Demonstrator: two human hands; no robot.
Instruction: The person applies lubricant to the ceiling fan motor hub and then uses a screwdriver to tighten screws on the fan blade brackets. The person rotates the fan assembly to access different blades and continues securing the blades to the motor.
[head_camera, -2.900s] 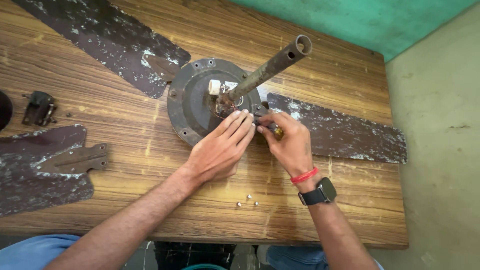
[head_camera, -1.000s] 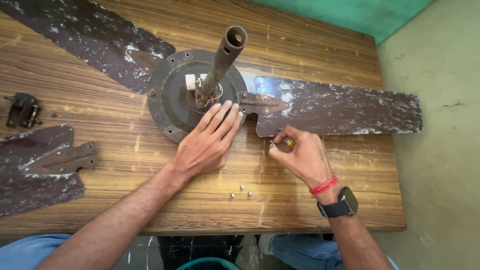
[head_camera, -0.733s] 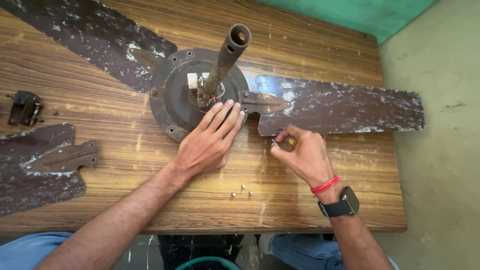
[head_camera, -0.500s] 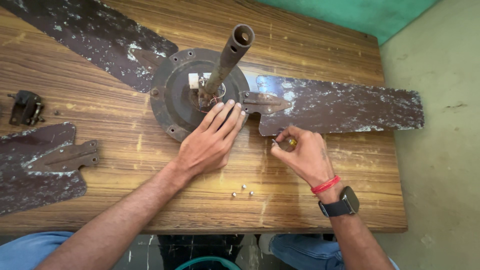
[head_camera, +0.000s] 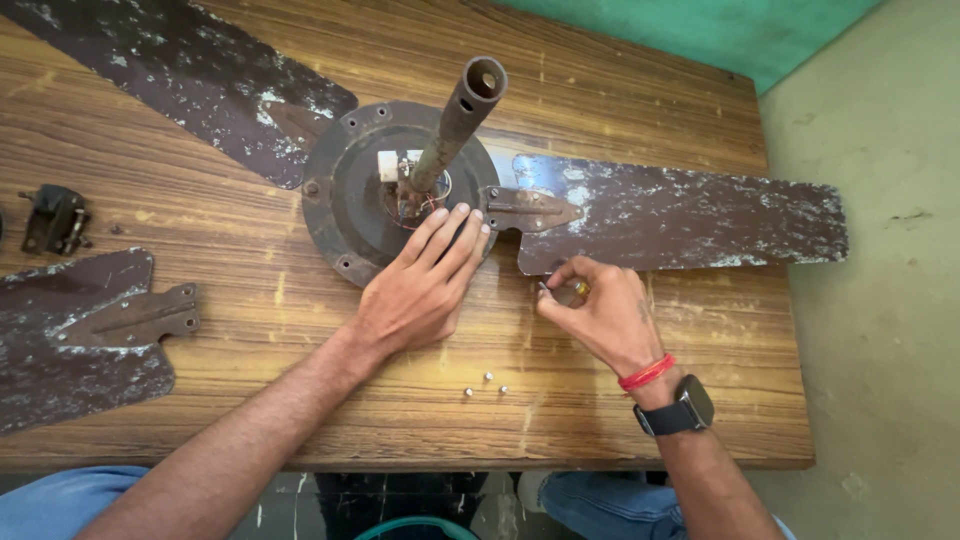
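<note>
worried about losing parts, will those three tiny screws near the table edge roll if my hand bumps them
Probably yes. The three small screws look rounded and very light, lying loose on the smooth wooden table, so a nudge would likely scatter them. They sit near the front edge, between the left hand and right hand, so a sweep could push them off.

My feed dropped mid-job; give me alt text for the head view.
The left hand lies flat on a dark ceiling fan motor on a wooden table, while the right hand pinches a small part beside a worn blade. Three small screws lie between the forearms.
</note>
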